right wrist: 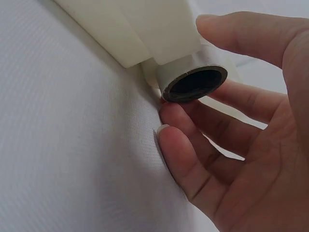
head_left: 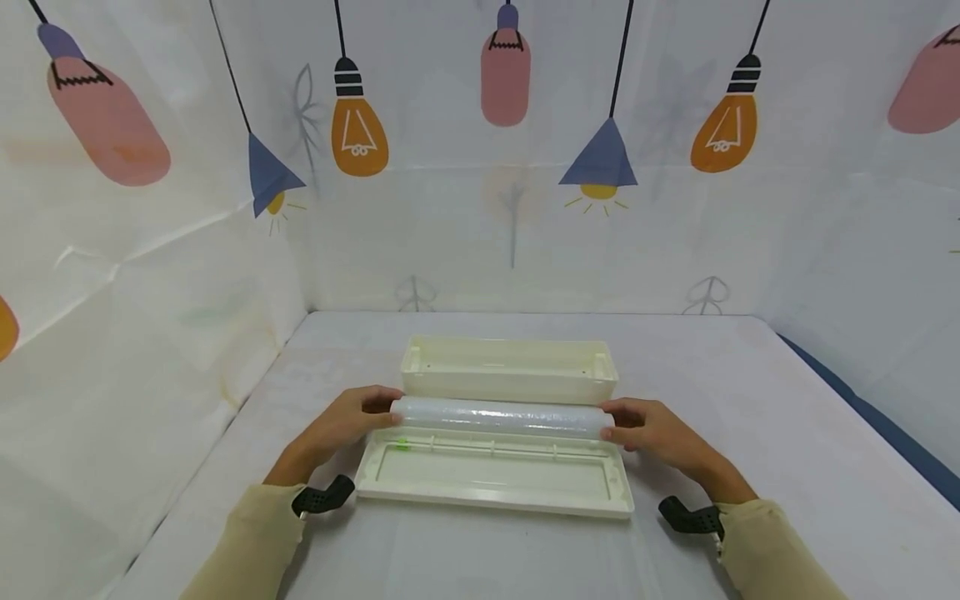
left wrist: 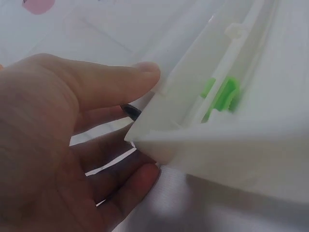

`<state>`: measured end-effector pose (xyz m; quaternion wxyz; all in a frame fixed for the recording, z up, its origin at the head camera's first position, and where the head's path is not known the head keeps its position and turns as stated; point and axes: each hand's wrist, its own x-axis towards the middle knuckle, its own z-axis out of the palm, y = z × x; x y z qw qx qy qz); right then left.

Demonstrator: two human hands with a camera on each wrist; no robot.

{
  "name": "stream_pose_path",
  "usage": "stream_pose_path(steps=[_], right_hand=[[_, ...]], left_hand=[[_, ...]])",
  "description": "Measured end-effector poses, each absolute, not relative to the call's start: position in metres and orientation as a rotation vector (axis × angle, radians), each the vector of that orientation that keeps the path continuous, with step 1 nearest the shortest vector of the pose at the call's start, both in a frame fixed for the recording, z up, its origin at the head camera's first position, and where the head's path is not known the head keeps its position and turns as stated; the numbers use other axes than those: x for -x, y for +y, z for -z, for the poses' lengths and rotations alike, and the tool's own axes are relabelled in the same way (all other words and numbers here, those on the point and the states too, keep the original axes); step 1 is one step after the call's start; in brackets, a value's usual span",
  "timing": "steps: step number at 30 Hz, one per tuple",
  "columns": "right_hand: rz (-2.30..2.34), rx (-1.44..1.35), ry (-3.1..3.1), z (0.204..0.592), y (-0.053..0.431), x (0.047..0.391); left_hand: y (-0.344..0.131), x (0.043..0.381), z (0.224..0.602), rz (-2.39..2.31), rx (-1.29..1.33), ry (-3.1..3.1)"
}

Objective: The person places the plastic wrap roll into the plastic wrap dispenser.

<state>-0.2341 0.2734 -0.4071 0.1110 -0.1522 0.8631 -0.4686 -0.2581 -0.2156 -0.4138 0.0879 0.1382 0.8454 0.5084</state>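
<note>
The long white roll of shiny film [head_left: 502,417] lay crosswise between my two hands, in front of the deep cream plastic box [head_left: 510,387] and behind the shallow cream plastic tray [head_left: 495,483]. I could not tell whether its underside rested on the white-covered counter [head_left: 480,558] or was slightly raised. My left hand [head_left: 352,421] was partly closed around the left end, with the thumb above and the fingers bent below. My right hand [head_left: 656,429] held the other end in a similar way, its fingers under the dark, round mouth of the hollow core [right wrist: 195,84]. I judged that both ends should be kept at equal height, because one quicker hand would make the roll tilt. A light pinch seemed better than a strong squeeze, which could dent the film. The tray's thin cream rail [head_left: 517,452], with its small bright-green plastic slider [head_left: 402,445], was near my left hand, so I thought it wise to keep the fingers away from it. Being so near, the box also could be pushed by careless knuckles. Beyond the counter hung a white sheet [head_left: 442,225] printed with coloured lamps.
</note>
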Motion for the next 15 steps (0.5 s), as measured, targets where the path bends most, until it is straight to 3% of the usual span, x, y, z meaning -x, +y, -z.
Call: stream_pose_path(steps=[15], right_hand=[[1.354,0.485,2.672,0.4125,0.2727,0.2340]], left_hand=[[-0.2168,0.2594,0.4180,-1.558,-0.344,2.547]])
